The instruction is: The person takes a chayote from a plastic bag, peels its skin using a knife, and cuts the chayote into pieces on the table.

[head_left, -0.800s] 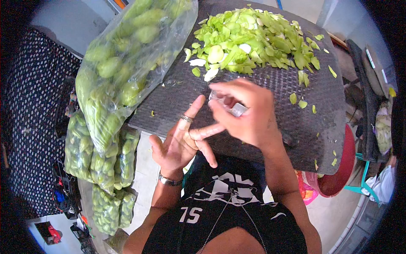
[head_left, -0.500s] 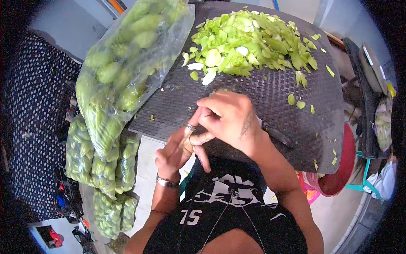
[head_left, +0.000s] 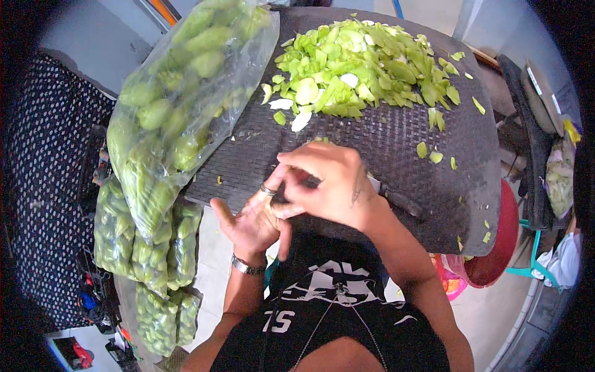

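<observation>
My left hand [head_left: 255, 222] is palm up in front of the table edge, fingers apart, with a ring on one finger and a metal-band watch at the wrist. My right hand [head_left: 328, 183] is closed in a pinch at the fingertips of my left hand; what lies between its fingers is hidden. Beside the right wrist, a dark-handled knife [head_left: 403, 203] rests on the woven table [head_left: 232, 173]. Beyond both hands is a heap of green peelings [head_left: 365, 68].
A large clear bag of green vegetables [head_left: 167, 118] lies at the table's left. Smaller filled bags [head_left: 152, 260] are below it. A red basin [head_left: 499, 242] and a green stool frame [head_left: 536, 260] stand at the right. Loose peelings [head_left: 429, 152] dot the table.
My right hand has moved left and closed at my left hand's fingertips. The pale, shiny thing seen in it earlier is out of sight. The knife handle has come into clearer view.
</observation>
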Motion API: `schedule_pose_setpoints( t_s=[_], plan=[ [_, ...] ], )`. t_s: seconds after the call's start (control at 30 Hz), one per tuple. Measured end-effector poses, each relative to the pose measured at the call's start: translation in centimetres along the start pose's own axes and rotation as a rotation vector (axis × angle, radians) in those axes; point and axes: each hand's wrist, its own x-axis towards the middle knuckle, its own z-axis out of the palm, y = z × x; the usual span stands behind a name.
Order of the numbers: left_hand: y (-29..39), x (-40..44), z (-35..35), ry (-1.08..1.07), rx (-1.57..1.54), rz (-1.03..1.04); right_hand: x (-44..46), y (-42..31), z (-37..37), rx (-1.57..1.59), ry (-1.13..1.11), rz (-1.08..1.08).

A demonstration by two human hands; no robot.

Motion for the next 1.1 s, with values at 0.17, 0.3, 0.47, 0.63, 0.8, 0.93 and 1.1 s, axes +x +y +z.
schedule_pose_setpoints(
  t_s=[0.17, 0.3, 0.47, 0.63, 0.8, 0.93, 1.1],
  plan=[
    [0.1, -0.4, -0.6, 0.089, 0.03, -0.021, 0.0, 0.0, 0.0, -0.165, -0.055, -0.014],
    [0.5, -0.3, -0.5, 0.04, 0.316, -0.064, -0.3, 0.9, 0.3, -0.087, -0.059, 0.096],
    [0.7, 0.1, -0.2, 0.158, 0.548, 0.005, -0.8, 0.4, 1.6, 0.435, 0.029, 0.411],
    [0.7, -0.5, -1.2, 0.199, 0.914, 0.012, -0.5, -1.3, 1.9, 0.319, 0.145, 0.39],
    [0.6, -0.5, -1.4, 0.165, 0.987, -0.033, -1.2, 0.4, 2.1, 0.241, 0.073, 0.35],
    [-0.9, 0.7, 0.1, 0.277, 0.412, 0.039, -0.8, -0.2, 1.9, 0.363, 0.098, 0.321],
    [-0.6, -0.1, -1.3, 0.189, 0.146, 0.011, -0.9, 0.1, 2.6, 0.064, 0.148, 0.134]
  ],
)
